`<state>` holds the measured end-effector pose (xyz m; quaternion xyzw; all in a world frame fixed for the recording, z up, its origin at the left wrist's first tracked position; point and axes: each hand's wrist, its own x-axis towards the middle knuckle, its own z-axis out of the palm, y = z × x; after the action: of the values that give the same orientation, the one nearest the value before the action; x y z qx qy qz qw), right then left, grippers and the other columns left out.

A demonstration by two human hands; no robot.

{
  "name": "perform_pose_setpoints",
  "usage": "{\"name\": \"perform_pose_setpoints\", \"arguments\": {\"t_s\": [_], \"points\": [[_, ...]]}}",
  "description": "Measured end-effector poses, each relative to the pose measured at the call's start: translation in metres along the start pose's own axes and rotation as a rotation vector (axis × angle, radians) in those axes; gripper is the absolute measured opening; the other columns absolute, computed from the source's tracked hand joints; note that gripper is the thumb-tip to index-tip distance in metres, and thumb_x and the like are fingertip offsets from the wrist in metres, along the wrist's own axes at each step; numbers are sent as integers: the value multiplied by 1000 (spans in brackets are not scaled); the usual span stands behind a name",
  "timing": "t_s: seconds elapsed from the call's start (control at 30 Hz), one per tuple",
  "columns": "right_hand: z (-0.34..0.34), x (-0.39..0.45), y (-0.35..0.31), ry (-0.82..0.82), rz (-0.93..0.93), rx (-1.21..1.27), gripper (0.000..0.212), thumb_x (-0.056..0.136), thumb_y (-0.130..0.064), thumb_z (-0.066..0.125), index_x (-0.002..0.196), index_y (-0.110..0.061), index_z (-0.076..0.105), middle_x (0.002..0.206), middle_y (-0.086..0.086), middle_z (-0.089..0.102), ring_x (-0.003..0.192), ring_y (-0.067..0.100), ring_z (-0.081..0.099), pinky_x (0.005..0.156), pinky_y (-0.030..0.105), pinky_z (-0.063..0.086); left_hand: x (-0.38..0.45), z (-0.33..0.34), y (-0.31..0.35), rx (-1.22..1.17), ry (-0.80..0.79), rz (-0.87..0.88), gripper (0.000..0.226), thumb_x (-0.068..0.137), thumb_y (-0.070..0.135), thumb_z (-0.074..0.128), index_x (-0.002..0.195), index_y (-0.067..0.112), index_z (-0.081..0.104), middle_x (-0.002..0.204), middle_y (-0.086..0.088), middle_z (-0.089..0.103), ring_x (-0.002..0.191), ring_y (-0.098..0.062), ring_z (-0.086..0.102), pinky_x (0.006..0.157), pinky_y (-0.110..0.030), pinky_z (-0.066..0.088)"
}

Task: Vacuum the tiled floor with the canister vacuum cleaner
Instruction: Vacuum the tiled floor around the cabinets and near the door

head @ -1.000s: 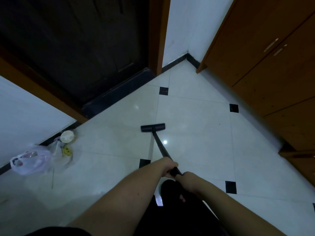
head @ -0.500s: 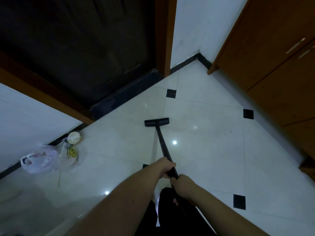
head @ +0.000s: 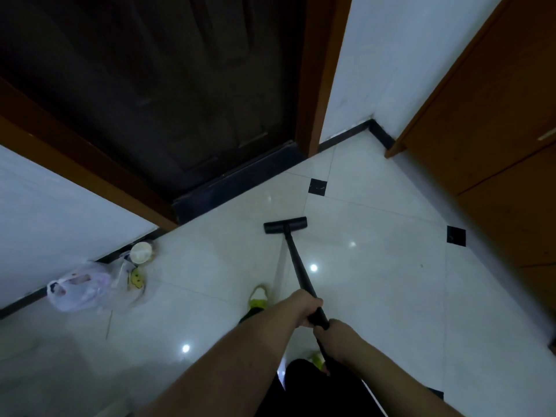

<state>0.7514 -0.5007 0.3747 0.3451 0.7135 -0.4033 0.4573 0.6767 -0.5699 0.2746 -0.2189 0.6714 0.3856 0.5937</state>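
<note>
Now your left hand (head: 305,308) and right hand (head: 338,337) both curl their fingers around the black pole (head: 298,266). Its flat head (head: 285,224) sits on the floor (head: 391,281), near the dark door (head: 168,94).

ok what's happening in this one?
A person is vacuuming the tiled floor. Both hands grip the black wand: left hand higher up, right hand just behind it. The floor head sits flat on the tiles near the dark door. A plastic bag lies by the left wall.
</note>
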Motion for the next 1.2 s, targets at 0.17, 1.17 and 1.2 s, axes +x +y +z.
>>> {"name": "perform_pose_setpoints", "arguments": {"t_s": [0.17, 1.17, 1.2], "points": [[-2, 23, -42, 5, -2, -48, 19, 97, -29, 41, 98, -13, 51, 79, -1, 55, 64, 12, 52, 51, 20, 39, 22, -40, 27, 7, -34, -83, 42, 99, 18, 51, 134, -3, 41, 124, -19, 59, 108, -29, 62, 73, -32, 55], [110, -67, 65, -49, 91, 109, 20, 89, -28, 41, 85, -12, 53, 72, 6, 56, 70, 28, 68, 63, 29, 49, -43, 7, -121, 258, -104, -151, 20, 96, 15, 50, 82, 2, 46, 74, -11, 61, 60, -19, 62, 53, -26, 56], [115, -74, 76, -57, 86, 92, 19, 89, -28, 41, 80, -13, 50, 70, 4, 55, 65, 25, 65, 59, 27, 44, -46, 16, -133, 272, -106, -162, 22, 96, 16, 50, 81, 2, 45, 74, -11, 61, 61, -20, 62, 57, -26, 56]]}}
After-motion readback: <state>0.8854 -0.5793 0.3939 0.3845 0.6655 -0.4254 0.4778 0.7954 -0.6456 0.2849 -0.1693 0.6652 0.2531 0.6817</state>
